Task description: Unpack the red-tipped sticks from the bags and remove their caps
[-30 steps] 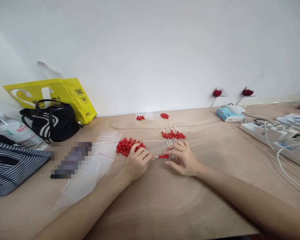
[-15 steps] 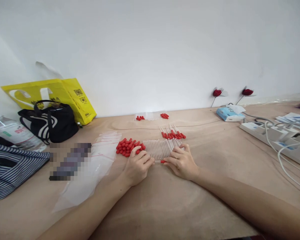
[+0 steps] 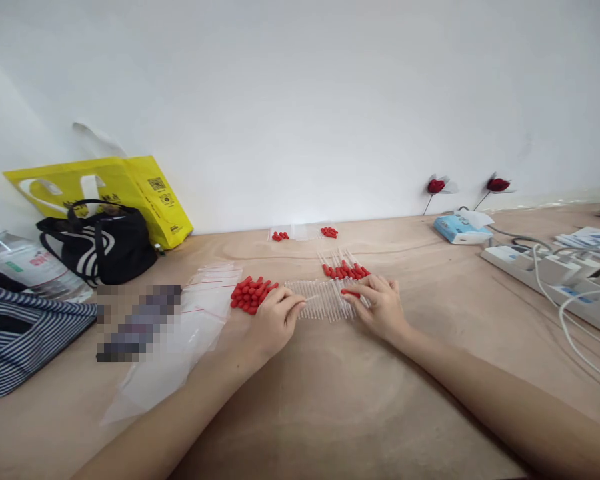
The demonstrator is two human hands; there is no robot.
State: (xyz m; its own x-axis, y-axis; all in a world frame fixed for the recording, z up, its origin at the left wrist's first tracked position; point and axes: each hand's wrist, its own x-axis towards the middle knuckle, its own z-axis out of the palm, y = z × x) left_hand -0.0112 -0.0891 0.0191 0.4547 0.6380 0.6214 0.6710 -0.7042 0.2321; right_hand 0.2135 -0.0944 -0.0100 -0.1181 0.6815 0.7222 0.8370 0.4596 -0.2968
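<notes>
Just above a row of clear glass dropper tubes point(image 3: 323, 308), my left hand point(image 3: 276, 323) pinches the end of a thin glass tube point(image 3: 311, 298). My right hand point(image 3: 383, 308), over the row's right end, grips a red rubber bulb point(image 3: 349, 293) between thumb and fingers. Whether the tube and bulb are joined I cannot tell. Left of the row, partly behind my left hand, lies a pile of red bulbs point(image 3: 250, 293). Several droppers with red bulbs fitted point(image 3: 347, 269) lie behind the row, close to my right hand.
Clear zip bags point(image 3: 195, 340) lie at left, with a pixelated object point(image 3: 140, 323) beside them. Small bagged red bulbs point(image 3: 329, 232) rest by the wall. Bags point(image 3: 165, 207) and a bottle point(image 3: 30, 263) stand far left; tissues point(image 3: 460, 228) and a cabled power strip point(image 3: 555, 280) sit right.
Both hands have lifted away from the front edge of the tube row and moved farther apart. My right hand has shifted up and right with the red bulb.
</notes>
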